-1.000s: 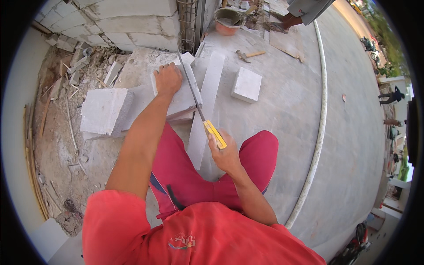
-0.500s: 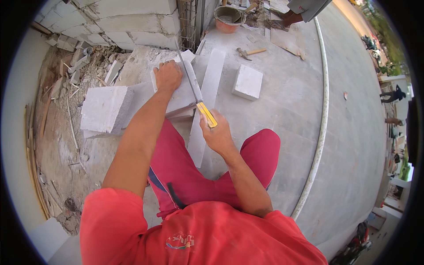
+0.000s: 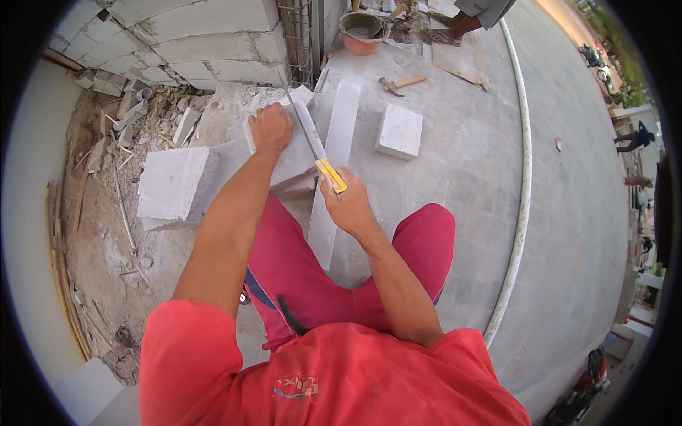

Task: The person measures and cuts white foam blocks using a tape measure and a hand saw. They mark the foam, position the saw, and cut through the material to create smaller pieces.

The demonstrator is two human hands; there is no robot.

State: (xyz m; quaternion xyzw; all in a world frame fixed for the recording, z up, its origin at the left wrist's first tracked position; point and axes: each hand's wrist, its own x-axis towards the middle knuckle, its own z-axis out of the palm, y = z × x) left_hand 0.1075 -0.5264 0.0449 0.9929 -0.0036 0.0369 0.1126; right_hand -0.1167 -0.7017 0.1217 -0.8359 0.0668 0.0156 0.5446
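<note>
A white lightweight concrete block (image 3: 297, 153) lies in front of my knees, propped on other pieces. My left hand (image 3: 271, 129) presses down on its top, fingers curled over toward the far side. My right hand (image 3: 349, 207) is closed round the yellow handle of a handsaw (image 3: 331, 176). The narrow blade slants away over the block's right part, just right of my left hand; how deep it sits in the block I cannot tell. Below and right lies a long pale strip (image 3: 339, 135). A larger block (image 3: 176, 183) sits to the left.
A small square block (image 3: 399, 132) and a hammer (image 3: 402, 85) lie on the floor to the right. Farther off are a mortar bucket (image 3: 362, 34) and another person's legs (image 3: 458, 27). A long white pipe (image 3: 526, 170) runs along the right; rubble (image 3: 131, 121) lies left, by a block wall (image 3: 206, 42).
My right hand has pushed the saw slightly forward, away from me. The left hand stays in place on the block. The view has shifted a little.
</note>
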